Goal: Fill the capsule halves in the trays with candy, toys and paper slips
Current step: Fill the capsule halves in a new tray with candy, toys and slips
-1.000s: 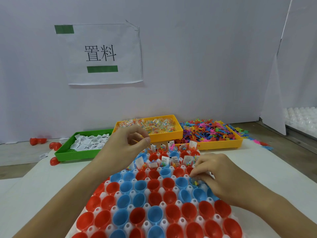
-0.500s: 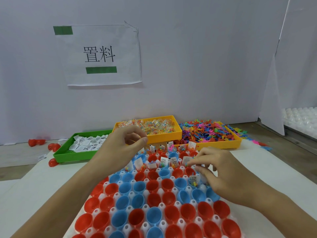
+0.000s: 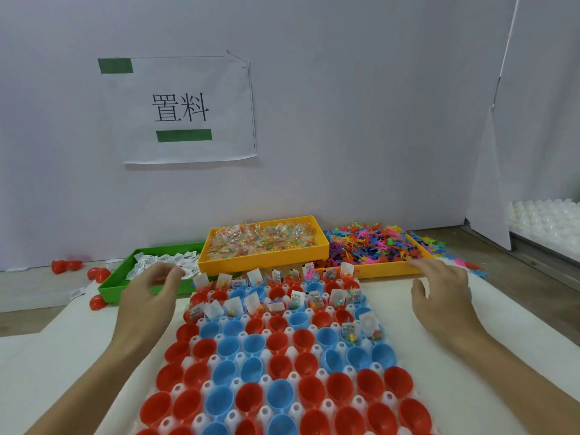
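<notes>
Right now both hands look empty and are spread to either side of the white tray (image 3: 201,384) of red and blue capsule halves (image 3: 284,368), so this reads as the reach for more filling. Farthest left, a few loose red halves (image 3: 99,274) lie on the table beside the green bin (image 3: 113,287) of paper slips (image 3: 166,262). The left hand (image 3: 147,296) hovers at that bin's near edge, thumb and fingers loosely curved with a gap between them, nothing visibly held. Next comes the yellow bin (image 3: 263,257) of wrapped candy (image 3: 260,238), and in front of it the tray's far rows, which already hold slips and candy, while most of the nearer cups sit bare. Two cups at the right of a middle row are filled too. Beyond them is the pile of coloured toys (image 3: 370,244) in a second yellow bin. The right hand (image 3: 442,293) hangs near its front edge, fingers relaxed and apart, holding nothing. The next move probably calls for pinching a slip on the left and a toy on the right, then dropping them into unfilled cups.
</notes>
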A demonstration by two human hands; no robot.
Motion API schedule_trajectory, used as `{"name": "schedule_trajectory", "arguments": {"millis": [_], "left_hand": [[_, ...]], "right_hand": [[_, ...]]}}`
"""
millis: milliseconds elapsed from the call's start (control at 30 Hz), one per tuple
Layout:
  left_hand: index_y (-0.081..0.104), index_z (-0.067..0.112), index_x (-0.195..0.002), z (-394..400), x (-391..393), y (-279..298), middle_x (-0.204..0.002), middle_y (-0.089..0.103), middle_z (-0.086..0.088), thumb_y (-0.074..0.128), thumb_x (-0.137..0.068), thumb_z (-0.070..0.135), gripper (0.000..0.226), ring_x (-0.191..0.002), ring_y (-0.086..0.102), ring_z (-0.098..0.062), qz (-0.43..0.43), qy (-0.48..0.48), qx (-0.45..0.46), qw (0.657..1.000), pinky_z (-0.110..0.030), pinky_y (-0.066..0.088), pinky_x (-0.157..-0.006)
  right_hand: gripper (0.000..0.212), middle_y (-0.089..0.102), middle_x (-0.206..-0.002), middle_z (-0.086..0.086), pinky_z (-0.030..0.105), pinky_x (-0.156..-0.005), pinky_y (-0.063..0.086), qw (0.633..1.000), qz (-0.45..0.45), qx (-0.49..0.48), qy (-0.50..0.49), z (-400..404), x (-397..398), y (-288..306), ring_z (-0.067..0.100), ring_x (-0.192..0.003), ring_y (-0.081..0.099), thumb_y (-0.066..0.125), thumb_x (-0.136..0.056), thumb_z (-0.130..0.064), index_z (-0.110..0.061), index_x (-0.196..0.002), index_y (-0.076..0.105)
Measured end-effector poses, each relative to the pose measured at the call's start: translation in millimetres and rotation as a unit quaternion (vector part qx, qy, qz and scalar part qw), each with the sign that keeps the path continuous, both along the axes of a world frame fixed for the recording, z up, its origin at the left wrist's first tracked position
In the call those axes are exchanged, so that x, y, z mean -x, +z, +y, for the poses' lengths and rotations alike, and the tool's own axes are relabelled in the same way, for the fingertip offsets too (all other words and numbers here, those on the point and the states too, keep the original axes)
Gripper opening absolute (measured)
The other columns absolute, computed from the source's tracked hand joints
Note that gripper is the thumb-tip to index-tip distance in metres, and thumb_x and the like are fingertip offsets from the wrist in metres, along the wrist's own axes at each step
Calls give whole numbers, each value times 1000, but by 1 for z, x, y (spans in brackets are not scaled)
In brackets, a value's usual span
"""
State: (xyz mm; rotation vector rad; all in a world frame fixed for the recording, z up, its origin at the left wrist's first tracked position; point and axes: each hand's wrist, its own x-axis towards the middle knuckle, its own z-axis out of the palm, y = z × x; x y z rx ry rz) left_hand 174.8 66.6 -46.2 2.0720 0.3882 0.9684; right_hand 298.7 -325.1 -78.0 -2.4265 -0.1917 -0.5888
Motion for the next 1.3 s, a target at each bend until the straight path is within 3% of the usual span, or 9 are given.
{"name": "schedule_trajectory", "arguments": {"millis": [67, 200, 367, 467, 667, 833, 1067, 1233, 1300], "left_hand": [[68, 17, -95, 10, 8, -18, -96, 66, 6, 52, -100, 22, 17, -95, 58, -14, -22, 5, 44, 999, -25, 41, -76], [63, 22, -86, 21, 13, -28, -92, 66, 1, 46, -100, 8, 26, -95, 59, -28, -53, 14, 92, 994, -49, 47, -82], [63, 18, -83, 24, 10, -31, -89, 65, -3, 42, -100, 7, 29, -90, 57, -27, -44, 8, 121, 992, -46, 46, -77], [63, 17, -82, 26, 9, -33, -88, 65, -4, 42, -100, 7, 29, -89, 57, -26, -39, 7, 122, 992, -47, 46, -77], [63, 17, -81, 27, 8, -32, -88, 65, -3, 42, -100, 8, 30, -88, 57, -25, -29, 6, 115, 993, -48, 47, -77], [63, 15, -83, 25, 9, -31, -88, 65, -4, 43, -101, 7, 29, -89, 57, -25, -23, 6, 109, 994, -50, 47, -81], [63, 15, -84, 23, 9, -29, -90, 65, -4, 42, -101, 7, 28, -91, 57, -25, -19, 4, 108, 994, -49, 47, -81], [63, 13, -84, 22, 10, -29, -91, 65, -6, 42, -101, 6, 27, -91, 56, -26, -19, -1, 108, 994, -49, 46, -82], [63, 13, -84, 22, 10, -30, -91, 64, -6, 43, -101, 6, 27, -91, 56, -27, -18, 0, 107, 994, -50, 47, -82]], "right_hand": [[43, 47, -148, 0, 51, -102, 34, 999, 24, 12, -37, 1, -3, -4, 30, -132, 31, 53, -97, -13, -23, -139, 54], [44, 35, -156, 1, 57, -102, 33, 997, 2, 66, -43, 7, -9, -7, 30, -137, 25, 51, -98, -19, -26, -141, 52], [40, 23, -160, 3, 55, -110, 23, 990, 33, 130, -43, 10, -35, -3, 29, -145, 15, 37, -104, -33, -33, -142, 48], [43, 30, -158, -2, 54, -112, 21, 986, 91, 132, -42, 13, -50, -1, 27, -148, 12, 28, -106, -39, -31, -145, 44], [34, 53, -139, 2, 49, -104, 25, 998, -17, 63, -23, 9, -50, -5, 23, -134, 34, 42, -104, -22, -19, -130, 63], [29, 62, -128, 12, 53, -104, 41, 996, -79, -1, 38, 10, -46, -2, 30, -124, 51, 55, -98, -6, -9, -125, 66], [31, 69, -119, 14, 34, -93, 47, 989, -125, -56, 47, 6, -48, -4, 29, -108, 62, 62, -93, 2, -4, -123, 67], [27, 73, -111, 10, 30, -83, 50, 985, -135, -100, 45, 3, -50, -6, 18, -94, 63, 63, -94, -3, -6, -121, 69], [23, 74, -104, 10, 21, -75, 49, 981, -143, -126, 35, 2, -51, -5, 18, -88, 65, 63, -95, -5, -7, -117, 70]]}}
